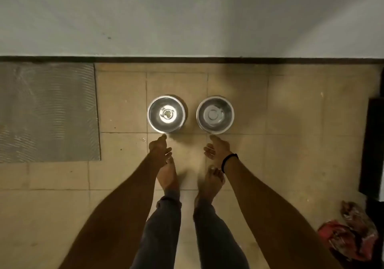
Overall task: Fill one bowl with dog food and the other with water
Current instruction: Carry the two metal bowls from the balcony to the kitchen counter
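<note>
Two steel bowls stand side by side on the tiled floor near the wall. The left bowl (166,114) shows a bright reflection at its bottom; the right bowl (215,114) looks bare inside. My left hand (159,148) hangs just in front of the left bowl with its thumb stretched toward the rim, fingers loosely curled, holding nothing. My right hand (217,148), a black band at its wrist, hangs the same way in front of the right bowl. Neither hand clearly touches a bowl.
My bare feet (168,175) stand right behind the hands. A grey ribbed mat (47,113) lies on the floor at the left. A crumpled red bag (351,235) lies at the lower right, beside a dark object (374,144) at the right edge. A wall runs behind the bowls.
</note>
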